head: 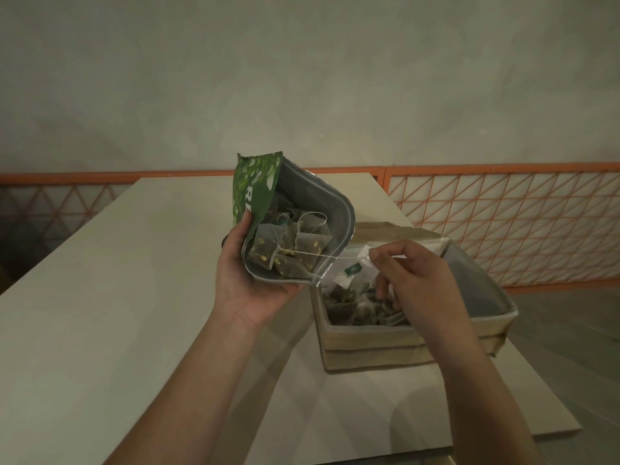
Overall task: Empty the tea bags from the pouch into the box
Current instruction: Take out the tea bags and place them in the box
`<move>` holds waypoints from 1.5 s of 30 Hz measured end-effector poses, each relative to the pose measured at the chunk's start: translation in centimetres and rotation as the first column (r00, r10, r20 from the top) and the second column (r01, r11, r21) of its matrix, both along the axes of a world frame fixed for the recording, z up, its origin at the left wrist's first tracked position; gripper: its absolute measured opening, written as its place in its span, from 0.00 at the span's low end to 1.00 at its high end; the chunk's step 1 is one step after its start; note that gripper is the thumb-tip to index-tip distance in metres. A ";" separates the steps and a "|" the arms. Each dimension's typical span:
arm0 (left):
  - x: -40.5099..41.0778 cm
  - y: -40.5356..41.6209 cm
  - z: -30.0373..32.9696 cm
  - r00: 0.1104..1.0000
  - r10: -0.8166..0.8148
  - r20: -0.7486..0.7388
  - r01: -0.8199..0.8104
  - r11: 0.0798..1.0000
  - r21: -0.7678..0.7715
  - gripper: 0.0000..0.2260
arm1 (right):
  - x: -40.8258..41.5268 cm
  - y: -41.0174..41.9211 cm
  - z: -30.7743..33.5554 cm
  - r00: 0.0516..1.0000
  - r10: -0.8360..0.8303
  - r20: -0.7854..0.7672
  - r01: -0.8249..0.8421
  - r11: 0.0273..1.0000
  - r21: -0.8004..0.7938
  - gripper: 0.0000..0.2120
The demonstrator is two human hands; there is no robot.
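Observation:
My left hand (248, 283) holds a green pouch (256, 193) from below, tilted with its silver-lined mouth open toward me. Several pyramid tea bags (285, 246) lie inside the pouch. My right hand (416, 280) hovers over the beige box (369, 347) and pinches tea bag strings and white tags (352, 270). One string runs taut from my fingers back to a tea bag in the pouch. More tea bags (355, 307) lie in the box under my right hand.
The box stands near the right edge of a pale table (117, 297), its flap folded back behind it. An orange lattice railing (503, 223) runs behind and to the right. A plain wall rises beyond.

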State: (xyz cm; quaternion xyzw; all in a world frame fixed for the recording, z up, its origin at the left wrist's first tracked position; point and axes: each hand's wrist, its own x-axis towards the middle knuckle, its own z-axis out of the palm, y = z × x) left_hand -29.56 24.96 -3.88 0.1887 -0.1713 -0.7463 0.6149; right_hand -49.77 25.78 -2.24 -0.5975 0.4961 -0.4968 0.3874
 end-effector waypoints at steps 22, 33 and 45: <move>0.1 -0.1 -0.1 1.000 -0.016 -0.026 0.016 1.000 -0.004 0.28 | -0.6 -0.2 -0.1 0.953 0.103 -0.285 -0.095 0.995 0.044 0.10; -0.1 0.1 0.0 0.999 0.036 0.010 -0.036 0.999 0.011 0.27 | -0.7 -0.3 -1.1 0.891 0.080 -0.446 -0.140 0.985 -0.103 0.06; -0.3 0.3 0.4 0.999 0.037 -0.016 -0.037 0.999 0.016 0.29 | -0.5 -0.9 -1.2 0.850 0.121 -0.513 -0.147 0.989 -0.010 0.22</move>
